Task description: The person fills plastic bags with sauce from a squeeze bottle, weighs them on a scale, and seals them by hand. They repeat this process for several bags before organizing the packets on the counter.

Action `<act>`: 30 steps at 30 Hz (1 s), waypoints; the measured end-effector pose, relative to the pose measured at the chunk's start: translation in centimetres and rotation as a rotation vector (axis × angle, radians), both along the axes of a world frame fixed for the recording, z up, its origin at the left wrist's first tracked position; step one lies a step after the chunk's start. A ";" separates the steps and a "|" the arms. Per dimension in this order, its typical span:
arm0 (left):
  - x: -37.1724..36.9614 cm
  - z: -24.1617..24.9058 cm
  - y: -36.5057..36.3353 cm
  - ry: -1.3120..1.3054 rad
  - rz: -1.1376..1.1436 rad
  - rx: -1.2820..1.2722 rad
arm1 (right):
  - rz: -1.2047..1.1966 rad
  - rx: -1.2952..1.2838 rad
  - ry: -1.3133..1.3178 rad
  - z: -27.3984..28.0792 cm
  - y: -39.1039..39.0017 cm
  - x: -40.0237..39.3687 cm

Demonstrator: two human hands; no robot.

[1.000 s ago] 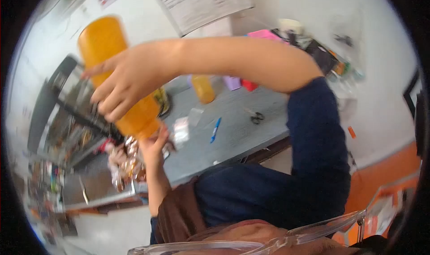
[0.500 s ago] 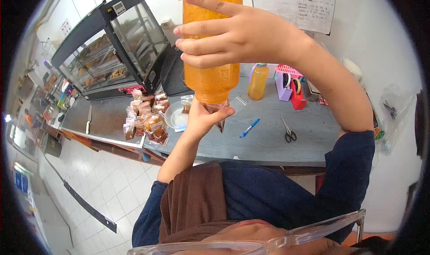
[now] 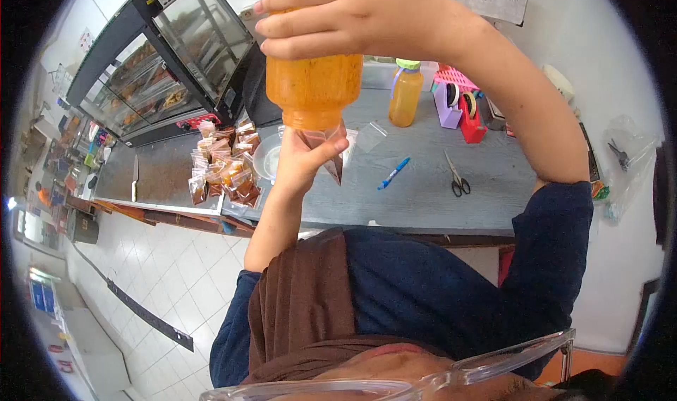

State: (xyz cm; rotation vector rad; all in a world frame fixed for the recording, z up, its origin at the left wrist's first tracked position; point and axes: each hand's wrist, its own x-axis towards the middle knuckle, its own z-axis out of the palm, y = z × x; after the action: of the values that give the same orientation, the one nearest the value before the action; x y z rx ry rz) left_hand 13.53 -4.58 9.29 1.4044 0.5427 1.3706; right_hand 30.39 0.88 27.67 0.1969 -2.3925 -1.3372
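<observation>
My right hand (image 3: 338, 20) is wrapped around a large upturned bottle (image 3: 310, 84) of orange sauce with dark specks. The bottle's top end runs out of view. Below its mouth, my left hand (image 3: 302, 158) pinches a small clear zip bag (image 3: 334, 163), whose lower corner holds something dark. The bottle's mouth is at the bag's opening; my fingers partly hide where they meet. Behind the left hand lies another clear zip bag (image 3: 371, 136) that looks flat. A clear plastic bowl (image 3: 266, 158) stands just left of the hand.
Many filled sachets (image 3: 224, 165) lie in a heap at left, near a knife (image 3: 135, 179) and a glass food warmer (image 3: 169, 56). On the grey table (image 3: 416, 204) are a blue pen (image 3: 393, 174), scissors (image 3: 457, 175), a smaller bottle (image 3: 405, 94) and tape dispensers (image 3: 471, 119).
The view has shifted, and the bottle and both hands sit slightly higher and further left in it. The right hand keeps its hold on the bottle, the left on the bag.
</observation>
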 end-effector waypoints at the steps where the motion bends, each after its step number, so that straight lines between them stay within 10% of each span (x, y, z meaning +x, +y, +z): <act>1: -0.2 -0.1 0.1 -0.022 -0.022 -0.022 | -0.035 -0.040 0.017 -0.5 0.3 0.2; 8: -2.3 -2.6 1.6 -0.099 -0.144 -0.166 | -0.144 -0.670 0.347 -11.2 5.4 1.8; 15: -5.7 -6.3 3.7 0.090 0.228 -0.300 | -0.367 -1.469 0.923 -26.7 4.9 0.4; 23: -13.8 -14.3 9.6 0.511 0.480 -0.133 | -0.363 -1.488 1.617 -39.8 5.6 2.6; 27: -16.3 -18.7 9.7 0.682 0.578 -0.005 | -0.384 -1.231 1.645 -40.6 5.4 1.6; 30: -17.8 -20.7 8.8 0.809 0.655 0.047 | -0.356 -0.516 1.503 -37.6 3.9 0.9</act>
State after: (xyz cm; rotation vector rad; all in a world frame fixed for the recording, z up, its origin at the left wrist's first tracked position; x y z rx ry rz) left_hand -4.24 4.18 -11.43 1.9023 1.6160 1.2455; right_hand 31.24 4.74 -9.88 -1.0299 -1.3099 -0.4755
